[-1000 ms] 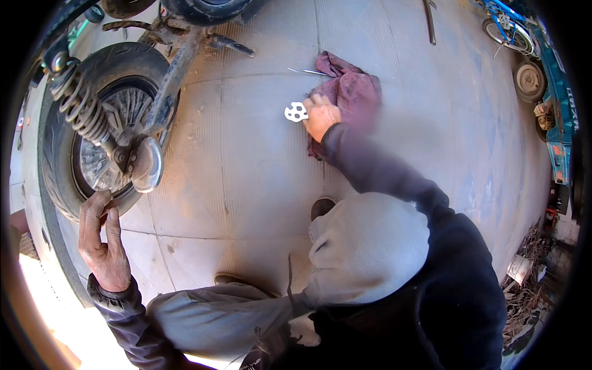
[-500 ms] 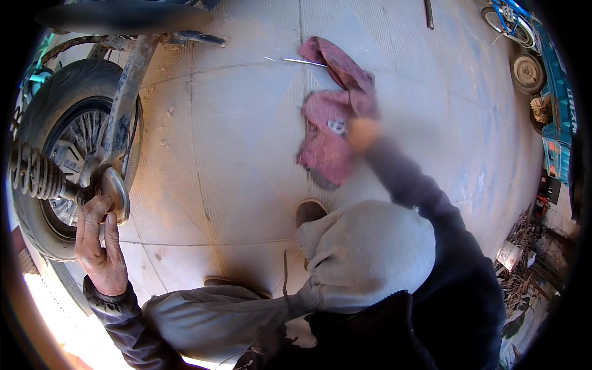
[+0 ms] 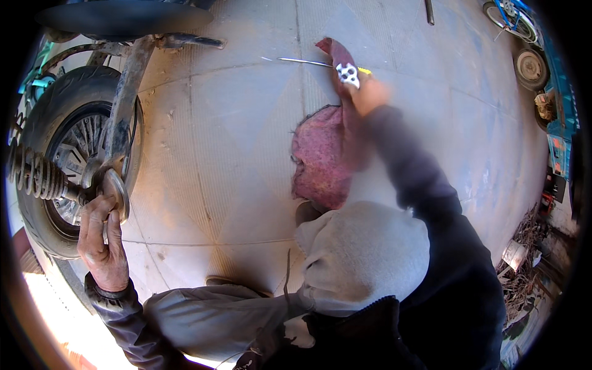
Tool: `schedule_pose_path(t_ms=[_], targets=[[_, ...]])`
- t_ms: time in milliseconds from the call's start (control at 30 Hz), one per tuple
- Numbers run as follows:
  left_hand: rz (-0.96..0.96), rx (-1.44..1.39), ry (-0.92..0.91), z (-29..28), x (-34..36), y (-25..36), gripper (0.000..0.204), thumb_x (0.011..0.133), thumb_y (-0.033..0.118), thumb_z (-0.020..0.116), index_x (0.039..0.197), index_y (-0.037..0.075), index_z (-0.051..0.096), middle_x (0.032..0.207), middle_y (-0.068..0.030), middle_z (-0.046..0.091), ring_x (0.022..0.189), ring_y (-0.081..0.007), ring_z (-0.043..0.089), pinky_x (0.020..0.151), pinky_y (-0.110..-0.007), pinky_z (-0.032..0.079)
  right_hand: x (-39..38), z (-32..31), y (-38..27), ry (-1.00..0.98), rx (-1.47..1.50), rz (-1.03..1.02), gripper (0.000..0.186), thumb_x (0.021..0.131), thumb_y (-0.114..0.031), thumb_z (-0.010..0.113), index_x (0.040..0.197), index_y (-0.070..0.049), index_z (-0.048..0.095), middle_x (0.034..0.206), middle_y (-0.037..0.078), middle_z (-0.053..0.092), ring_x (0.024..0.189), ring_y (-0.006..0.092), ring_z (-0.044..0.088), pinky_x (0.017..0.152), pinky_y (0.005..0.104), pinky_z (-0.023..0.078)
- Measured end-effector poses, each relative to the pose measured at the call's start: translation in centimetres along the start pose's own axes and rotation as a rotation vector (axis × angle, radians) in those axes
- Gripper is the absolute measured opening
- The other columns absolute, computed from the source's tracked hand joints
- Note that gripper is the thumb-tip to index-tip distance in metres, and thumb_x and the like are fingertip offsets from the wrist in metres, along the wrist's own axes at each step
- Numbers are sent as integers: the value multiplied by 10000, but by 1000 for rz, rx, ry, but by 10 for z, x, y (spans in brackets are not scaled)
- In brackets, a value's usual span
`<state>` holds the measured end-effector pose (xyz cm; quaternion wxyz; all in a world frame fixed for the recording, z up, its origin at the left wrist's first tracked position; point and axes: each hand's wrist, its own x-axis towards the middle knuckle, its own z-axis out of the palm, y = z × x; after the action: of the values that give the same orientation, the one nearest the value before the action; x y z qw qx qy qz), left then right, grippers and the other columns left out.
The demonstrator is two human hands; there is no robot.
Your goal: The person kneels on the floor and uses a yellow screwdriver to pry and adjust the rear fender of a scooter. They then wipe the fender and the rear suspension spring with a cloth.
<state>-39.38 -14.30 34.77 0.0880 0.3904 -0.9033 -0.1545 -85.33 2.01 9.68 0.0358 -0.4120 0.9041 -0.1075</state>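
My left hand (image 3: 103,250) has its fingers curled and its thumb against the lower edge of a round metal disc (image 3: 116,192) beside the wheel hub. The disc stands on edge at the end of a dirty metal arm (image 3: 128,95), next to a coil-spring shock absorber (image 3: 38,176). Out to the front, my right hand (image 3: 371,95) is blurred and closed at a small silvery piece with dark round holes (image 3: 348,75). Beneath that hand stretches a reddish-pink rag (image 3: 320,157). A screwdriver with a thin metal shaft (image 3: 302,60) and yellow handle (image 3: 365,71) lies there, partly covered.
A black tyre (image 3: 37,135) on a spoked wheel stands at the left. A metal bar (image 3: 429,11) lies on the tiled floor (image 3: 240,154) at the far side. To the right are a blue bicycle (image 3: 512,18), a small wheel (image 3: 530,69), a white container (image 3: 515,254) and dry twigs (image 3: 524,287).
My right hand has moved away from me with the silvery piece, to the screwdriver. The rag's near part has spread toward my foot and its far part has shifted. My left hand stays put.
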Motion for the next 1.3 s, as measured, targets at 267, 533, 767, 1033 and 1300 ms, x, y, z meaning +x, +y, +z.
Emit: schedule_pose_path(t_ms=[267,533,767,1033,1300], targets=[[5,2,-23,-1,-4,8,104,917,-15,546,1000,-42,603,996,-145,613,920,-264,603,841,-314,467,-93,-6,-45,-660,443,-392,309,773,-274,710,985,-50,686,893,168,693,822,360,656,781,433,511],[-4,17,-23,-8,-14,14,79,906,-29,554,975,-45,589,973,-149,604,891,-263,603,825,-309,466,11,-6,-21,27,96,-303,272,825,-264,636,1046,-112,685,1017,133,655,991,326,598,852,431,495],[-5,0,4,-23,-31,15,110,862,-47,590,971,-41,597,949,-162,611,868,-294,617,792,-323,480,51,44,-2,-92,-244,-208,263,809,-161,578,1061,-90,611,1093,156,604,1018,355,572,867,454,483],[-20,-44,318,-47,-42,4,94,859,-40,598,952,-42,611,925,-137,621,826,-245,626,745,-305,491,8,13,-20,51,642,-192,317,828,-270,622,961,4,533,685,108,544,635,207,569,596,354,461],[-279,-328,596,-76,-67,-41,202,934,92,554,1073,-33,631,933,-105,668,823,-140,642,741,-269,507,-63,-168,-188,-415,1197,-301,232,959,-224,501,796,-58,511,617,27,538,516,91,495,500,250,394]])
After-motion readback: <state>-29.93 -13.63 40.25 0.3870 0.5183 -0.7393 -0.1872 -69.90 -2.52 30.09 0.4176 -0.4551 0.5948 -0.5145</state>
